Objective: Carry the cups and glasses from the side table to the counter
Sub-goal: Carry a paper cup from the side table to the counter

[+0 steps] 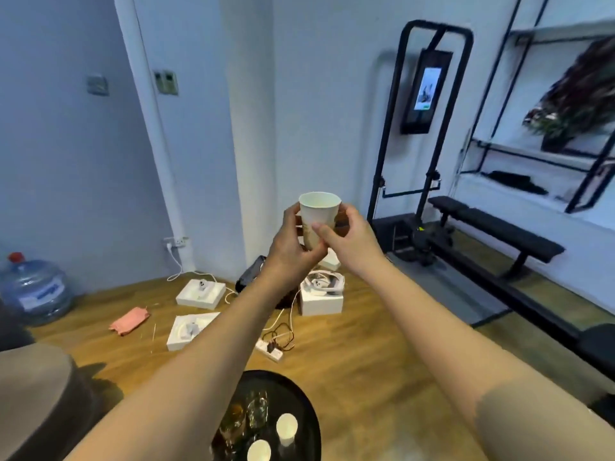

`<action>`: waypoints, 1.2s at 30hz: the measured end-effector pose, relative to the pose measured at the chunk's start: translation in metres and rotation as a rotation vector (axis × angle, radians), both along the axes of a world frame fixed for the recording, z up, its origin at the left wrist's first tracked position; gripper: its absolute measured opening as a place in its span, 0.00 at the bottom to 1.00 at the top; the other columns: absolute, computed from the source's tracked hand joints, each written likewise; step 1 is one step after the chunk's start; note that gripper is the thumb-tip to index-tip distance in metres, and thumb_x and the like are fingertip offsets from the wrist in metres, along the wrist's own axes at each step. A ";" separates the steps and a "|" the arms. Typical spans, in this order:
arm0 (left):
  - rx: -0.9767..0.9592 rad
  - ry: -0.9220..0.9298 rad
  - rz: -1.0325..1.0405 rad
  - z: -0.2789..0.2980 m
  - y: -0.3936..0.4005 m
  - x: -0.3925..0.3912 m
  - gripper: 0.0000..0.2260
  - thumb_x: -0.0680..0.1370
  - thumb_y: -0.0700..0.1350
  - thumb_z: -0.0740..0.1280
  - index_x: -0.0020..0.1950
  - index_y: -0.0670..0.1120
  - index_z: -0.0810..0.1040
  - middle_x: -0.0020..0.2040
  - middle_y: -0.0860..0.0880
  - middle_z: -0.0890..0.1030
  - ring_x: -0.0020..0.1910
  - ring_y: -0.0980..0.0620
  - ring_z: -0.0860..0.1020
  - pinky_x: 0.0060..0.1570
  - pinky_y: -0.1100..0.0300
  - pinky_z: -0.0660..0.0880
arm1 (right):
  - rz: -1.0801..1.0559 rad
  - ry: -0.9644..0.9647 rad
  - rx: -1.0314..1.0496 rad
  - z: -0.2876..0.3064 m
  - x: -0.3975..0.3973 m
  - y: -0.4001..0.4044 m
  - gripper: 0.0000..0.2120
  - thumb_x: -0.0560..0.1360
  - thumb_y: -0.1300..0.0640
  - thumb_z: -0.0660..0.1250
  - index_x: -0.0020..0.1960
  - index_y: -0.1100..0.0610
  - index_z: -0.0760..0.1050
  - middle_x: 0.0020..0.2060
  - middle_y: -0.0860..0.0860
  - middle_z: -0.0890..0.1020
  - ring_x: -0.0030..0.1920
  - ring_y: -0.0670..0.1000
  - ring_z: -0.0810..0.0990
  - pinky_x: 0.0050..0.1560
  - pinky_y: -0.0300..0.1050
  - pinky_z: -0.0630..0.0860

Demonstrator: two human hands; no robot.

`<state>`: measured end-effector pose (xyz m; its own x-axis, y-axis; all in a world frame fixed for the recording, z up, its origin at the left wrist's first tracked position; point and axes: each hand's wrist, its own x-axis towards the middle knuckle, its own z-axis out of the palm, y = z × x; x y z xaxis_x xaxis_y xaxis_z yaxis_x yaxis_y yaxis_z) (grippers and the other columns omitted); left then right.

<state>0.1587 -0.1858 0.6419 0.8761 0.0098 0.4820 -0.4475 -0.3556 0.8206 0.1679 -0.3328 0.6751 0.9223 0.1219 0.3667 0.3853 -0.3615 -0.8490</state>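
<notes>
Spanning the lower scene, a brown wood-plank floor [349, 361] carries the room's clutter, with pale blue-white walls [60, 144] rising behind it. At right stands a black tubular exercise rack [396, 134] bearing a dark upright screen [426, 91], and beside it a long black padded bench [496, 227]. At far left a clear blue water jug with a red cap [33, 291] rests on the floor against the wall. Near the bottom edge lies a round black side worktop [299, 397], holding two white paper cups [287, 427] seen from above and several clear drinking glasses [256, 407] just beside them. Scattered on the floor are three open white cardboard boxes [321, 299], a white power strip with tangled cables [271, 349] and a pink folded cloth [130, 321]. Both bare forearms extend forward and meet at centre, well above the worktop. The left hand [293, 247] is closed in a grip around the lower body of a white tapered paper cup with brown staining [317, 217], held upright with its open mouth upward. The right hand [349, 237] also grasps the same cup, its thumb across the near side and its fingers [342, 216] curling behind the wall.
</notes>
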 end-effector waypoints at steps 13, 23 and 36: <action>0.020 -0.160 -0.276 0.066 -0.048 -0.030 0.29 0.73 0.58 0.71 0.73 0.62 0.66 0.59 0.58 0.79 0.53 0.66 0.78 0.47 0.64 0.81 | -0.264 -0.144 -0.019 0.061 -0.061 -0.045 0.28 0.76 0.43 0.71 0.70 0.55 0.71 0.59 0.50 0.80 0.53 0.47 0.79 0.44 0.36 0.74; 0.010 -0.160 -0.537 0.055 -0.160 -0.078 0.25 0.75 0.49 0.71 0.60 0.74 0.63 0.55 0.65 0.78 0.54 0.66 0.79 0.46 0.68 0.75 | -0.549 -0.114 0.024 0.045 -0.144 -0.131 0.25 0.73 0.43 0.74 0.65 0.52 0.74 0.51 0.41 0.80 0.50 0.39 0.78 0.41 0.31 0.72; -0.019 -0.110 -0.959 0.052 -0.420 -0.156 0.29 0.80 0.49 0.67 0.77 0.57 0.57 0.67 0.53 0.75 0.63 0.58 0.77 0.60 0.54 0.79 | -0.934 -0.129 -0.038 0.046 -0.262 -0.359 0.26 0.73 0.40 0.72 0.66 0.51 0.73 0.53 0.44 0.80 0.51 0.40 0.77 0.42 0.31 0.70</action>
